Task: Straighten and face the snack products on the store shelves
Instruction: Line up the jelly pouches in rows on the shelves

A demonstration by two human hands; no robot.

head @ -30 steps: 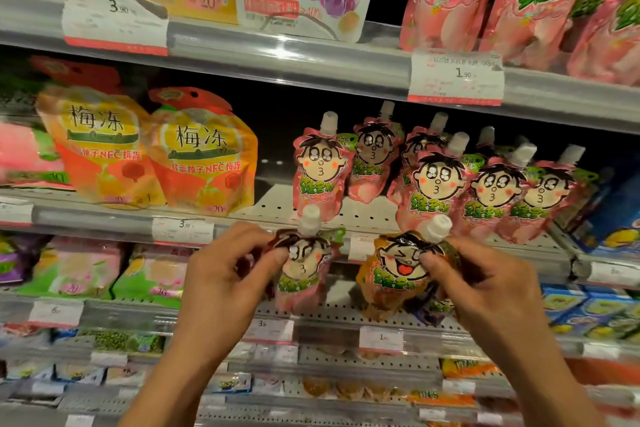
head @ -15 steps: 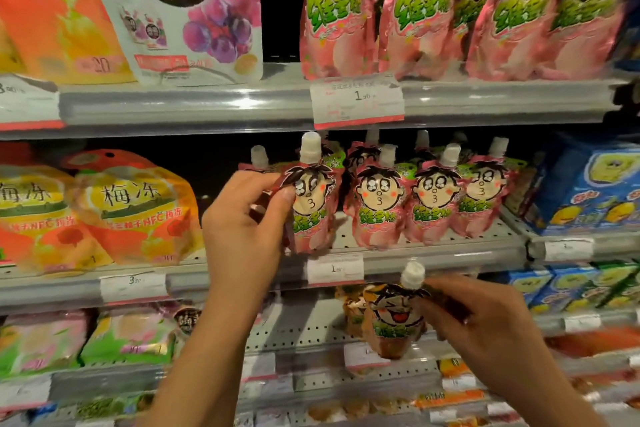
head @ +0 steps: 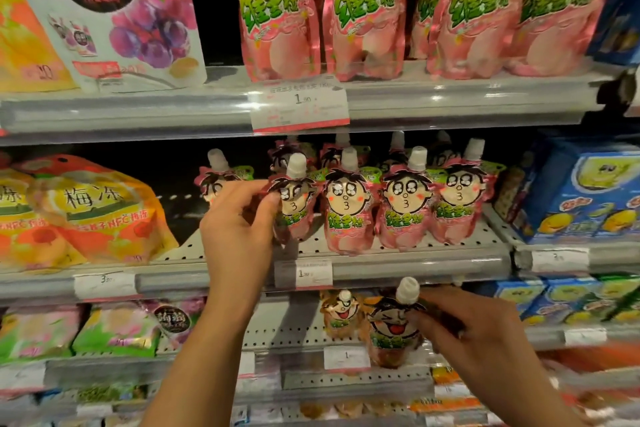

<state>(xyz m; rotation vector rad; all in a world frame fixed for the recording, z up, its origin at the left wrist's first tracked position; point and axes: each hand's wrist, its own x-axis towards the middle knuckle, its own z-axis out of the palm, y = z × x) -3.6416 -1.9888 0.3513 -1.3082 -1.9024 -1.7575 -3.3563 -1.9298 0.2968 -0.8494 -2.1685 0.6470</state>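
My left hand grips a pink spouted jelly pouch with a cartoon face, holding it upright at the left end of a front row of like pink pouches on the middle shelf. Another pink pouch stands behind my fingers. One shelf lower, my right hand pinches an orange pouch with a laughing face just under its white cap, next to a second orange pouch.
Large pink pouches fill the top shelf, with a grape jelly bag to their left. Orange plum-jelly bags sit left on the middle shelf. Blue boxes stand at the right. Price tags line the shelf edges.
My left hand carried the pink pouch up from in front of me onto the middle shelf's row. My right hand lowered the orange pouch to the shelf below.
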